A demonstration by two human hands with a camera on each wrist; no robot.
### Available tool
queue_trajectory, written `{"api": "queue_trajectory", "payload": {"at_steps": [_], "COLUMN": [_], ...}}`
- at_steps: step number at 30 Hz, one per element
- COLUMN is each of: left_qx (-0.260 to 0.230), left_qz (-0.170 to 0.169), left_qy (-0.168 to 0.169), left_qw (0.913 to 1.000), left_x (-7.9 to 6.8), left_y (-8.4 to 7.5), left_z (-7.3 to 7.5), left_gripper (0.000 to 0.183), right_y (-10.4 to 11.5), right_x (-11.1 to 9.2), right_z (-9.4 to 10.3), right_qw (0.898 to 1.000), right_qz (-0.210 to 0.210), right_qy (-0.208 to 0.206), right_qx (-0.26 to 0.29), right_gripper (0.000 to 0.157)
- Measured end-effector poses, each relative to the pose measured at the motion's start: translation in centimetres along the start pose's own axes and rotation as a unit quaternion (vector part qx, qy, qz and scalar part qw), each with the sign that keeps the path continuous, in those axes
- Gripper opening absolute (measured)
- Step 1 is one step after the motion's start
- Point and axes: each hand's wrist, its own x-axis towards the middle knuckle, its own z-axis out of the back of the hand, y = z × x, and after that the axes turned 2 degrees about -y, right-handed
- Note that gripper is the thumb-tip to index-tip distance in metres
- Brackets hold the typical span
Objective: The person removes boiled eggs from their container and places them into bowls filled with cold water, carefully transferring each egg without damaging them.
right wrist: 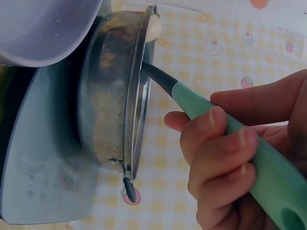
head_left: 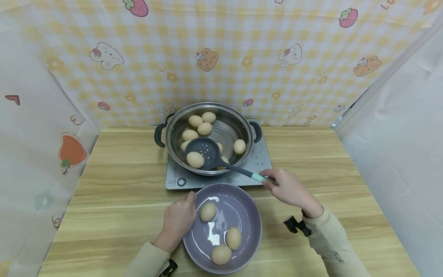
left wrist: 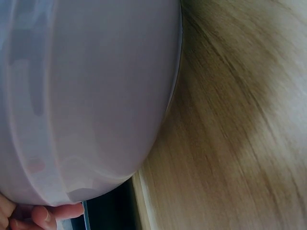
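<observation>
Fingers of the left hand (head_left: 178, 217) are gripping the left rim of a purple plate (head_left: 243, 215), some of them showing at its edge in the left wrist view. Just right of that hand, three eggs (head_left: 208, 212) are lying in the plate, one apart from the nearer two. Beyond the plate, a steel pot (head_left: 238, 129) is standing on a grey hob (head_left: 187, 184). More eggs are lying inside it, several clustering at its left and one sitting near its right wall. Over the pot's front part, a slotted ladle (head_left: 212, 154) is carrying a single egg (head_left: 195, 159) in its dark bowl. Farther right, the right hand (head_left: 288, 188) is holding the ladle's mint-green handle (right wrist: 276, 177), thumb and fingers wrapping round it.
</observation>
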Motion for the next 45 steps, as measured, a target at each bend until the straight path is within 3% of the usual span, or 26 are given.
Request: {"api": "queue_trajectory", "payload": {"at_steps": [5,11,24,30,39,45], "left_qx": [-0.001,0.001,0.000,-0.004,-0.003,-0.002], "left_qz": [0.001,0.002,0.002,0.001,-0.002,-0.001], "left_qy": [0.003,0.005,0.010,0.005,-0.002,-0.002], "left_qw": [1.0000,1.0000,1.0000,1.0000,1.0000,1.0000], "left_x": [0.0,0.0,0.1,0.1,0.1,0.1], "left_y": [0.0,0.1,0.1,0.2,0.2,0.1], "left_z": [-0.1,-0.1,-0.1,-0.2,-0.3,-0.2], "left_gripper": [0.009,0.008,0.008,0.007,0.009,0.009], "right_y": [-0.3,-0.5,-1.3,-1.8,-3.4,-4.5], "right_x": [-0.2,-1.0,-4.1,-6.1,-9.0,-10.7], "right_z": [0.4,1.5,3.4,4.1,4.2,3.9], "right_qw": [0.999,0.999,0.999,0.999,0.998,0.997], "right_qz": [-0.002,0.001,-0.022,-0.013,-0.005,0.023], "right_qy": [0.011,0.005,-0.028,-0.042,-0.058,-0.070], "right_qx": [0.037,0.045,0.007,-0.007,-0.027,-0.036], "right_gripper": [0.025,0.020,0.016,0.017,0.007,0.007]}}
